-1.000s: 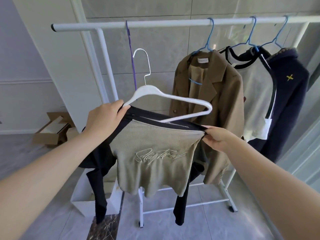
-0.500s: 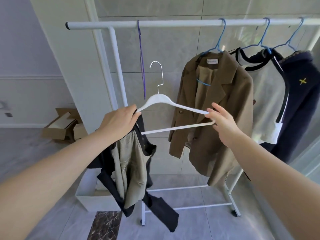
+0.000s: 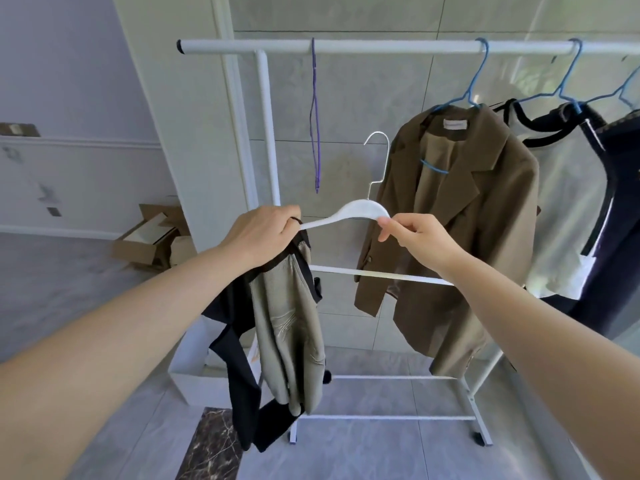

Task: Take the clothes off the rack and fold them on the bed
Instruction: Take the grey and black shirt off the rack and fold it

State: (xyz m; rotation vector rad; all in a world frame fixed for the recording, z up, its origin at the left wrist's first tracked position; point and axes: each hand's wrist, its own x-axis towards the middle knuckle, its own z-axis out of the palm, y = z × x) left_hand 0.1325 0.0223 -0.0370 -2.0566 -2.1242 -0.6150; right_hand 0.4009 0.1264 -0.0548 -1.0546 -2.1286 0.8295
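Step in hand: a garment is being freed from its hanger; judged as the tail end of removal, with folding not yet begun.
Left hand (image 3: 261, 233): fingers curled round the gathered top of the khaki-and-black garment (image 3: 289, 327), and seemingly round the left tip of the white hanger (image 3: 356, 214) as well; that tip is hidden under the knuckles, so this is not certain.
Right hand (image 3: 420, 239): thumb and forefinger pinched on the hanger just right of its neck, the other fingers loosely curled beneath.
Garment: hung bunched below the left hand, black sleeves trailing toward the floor, in front of the left upright of the rack (image 3: 381, 47). It appears to be off the hanger's right arm.
Hanger: held off the rail, hook (image 3: 379, 161) free in the air.
Rack, right part of rail: brown blazer (image 3: 464, 216), pale top with black trim (image 3: 561, 216) and dark garment (image 3: 620, 237) hung on blue wire hangers (image 3: 474, 95).
Rail, left part: a purple cord (image 3: 315, 116) looped over it.
Bed: not in view.
Next move, judged: the hanger to be drawn clear and put aside, then the garment carried to the bed; a firm left grip will be needed so the trailing sleeves are not dropped.
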